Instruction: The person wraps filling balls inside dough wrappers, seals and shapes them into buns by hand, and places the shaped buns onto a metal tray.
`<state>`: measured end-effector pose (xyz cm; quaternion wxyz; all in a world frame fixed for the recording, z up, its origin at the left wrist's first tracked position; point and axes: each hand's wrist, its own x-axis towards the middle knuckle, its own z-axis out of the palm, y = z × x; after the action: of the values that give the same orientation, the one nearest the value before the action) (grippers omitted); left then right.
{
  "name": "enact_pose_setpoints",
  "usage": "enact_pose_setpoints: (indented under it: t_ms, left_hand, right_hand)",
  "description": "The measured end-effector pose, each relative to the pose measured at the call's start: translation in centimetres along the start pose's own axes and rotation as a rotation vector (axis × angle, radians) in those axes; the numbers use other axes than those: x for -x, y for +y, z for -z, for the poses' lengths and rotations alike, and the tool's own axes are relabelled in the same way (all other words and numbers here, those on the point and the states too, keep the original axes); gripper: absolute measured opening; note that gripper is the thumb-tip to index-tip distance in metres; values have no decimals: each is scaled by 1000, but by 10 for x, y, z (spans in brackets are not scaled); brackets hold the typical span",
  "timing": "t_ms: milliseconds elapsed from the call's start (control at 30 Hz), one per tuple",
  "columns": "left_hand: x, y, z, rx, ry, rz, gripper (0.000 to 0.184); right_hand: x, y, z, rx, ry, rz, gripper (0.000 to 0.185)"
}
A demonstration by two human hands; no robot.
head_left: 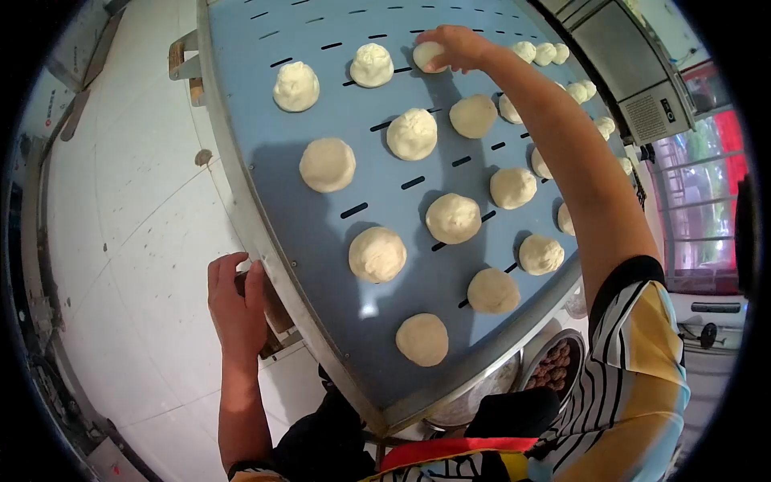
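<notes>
My right hand [458, 50] reaches across to the far part of the blue slotted tray [321, 233]. Its fingers are round a pale dough bun [428, 56] that sits on the tray's surface. Beside it stand two peaked buns, one of them a lumpy-topped bun [372, 65]. Nearer me are flatter, smooth dough rounds, among them a dough round [422, 339] close to the front corner. Off the left edge of the tray is my left hand [235, 305], thumb and fingers apart, next to a brown handle [275, 305]. I see nothing held in it.
A raised metal rim [301, 309] edges the tray. More buns stand in rows towards the right, partly behind my right arm. Below the rim at lower right is a metal bowl [524, 377] of brown balls. A metal appliance [634, 72] stands beyond the right edge.
</notes>
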<state>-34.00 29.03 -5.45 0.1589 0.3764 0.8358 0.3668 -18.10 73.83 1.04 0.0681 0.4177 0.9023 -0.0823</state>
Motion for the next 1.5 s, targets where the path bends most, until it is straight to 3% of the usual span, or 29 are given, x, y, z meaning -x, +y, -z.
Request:
enact_pose_setpoints:
  t_ms: [33, 133, 233, 333, 533, 633, 733, 933, 1033, 1100, 1167, 1233, 1367, 1433, 1500]
  left_hand:
    - [0, 0, 1, 11, 2, -13, 24]
    - [-1, -3, -1, 13, 8, -21, 23]
    - [-1, 2, 0, 16, 3, -10, 21]
    - [-2, 0, 1, 15, -26, 19, 20]
    - [-3, -4, -1, 21, 3, -25, 21]
    - [-1, -5, 2, 36, -3, -28, 23]
    - [-1, -6, 0, 61, -7, -17, 25]
    - [-1, -5, 2, 69, -14, -37, 23]
    - [-2, -4, 2, 50, -12, -40, 20]
    - [-2, -6, 2, 35, 2, -48, 20]
    - [-2, -2, 4, 67, -7, -38, 23]
    - [-2, -5, 3, 82, -15, -38, 25]
    - [-1, -2, 1, 49, 4, -36, 21]
    - [-1, 1, 3, 74, -13, 7, 21]
    - [-1, 2, 5, 53, -11, -18, 21]
  right_hand:
    - [5, -10, 8, -89, -121, -134, 52]
    - [-12, 11, -9, 108, 63, 190, 50]
    - [-21, 23, -17, 193, 130, 363, 48]
    - [-20, 21, -17, 237, 95, 368, 48]
    - [-12, 1, -8, 404, -40, 354, 56]
    - [-5, -6, -11, 310, 317, 297, 66]
    - [3, -43, 17, 24, -43, -202, 69]
    - [-30, -3, -4, 157, -145, -7, 63]
    - [-26, -2, -11, 388, 27, 200, 62]
    - [-10, -19, 2, 331, -34, 77, 61]
    - [1, -33, 13, 325, 59, 48, 59]
    - [2, -37, 19, 380, 316, 112, 59]
    - [-3, -99, 19, 137, 70, -20, 74]
    - [13, -131, 12, 40, -85, -79, 72]
    - [-8, -119, -9, 62, -66, -32, 70]
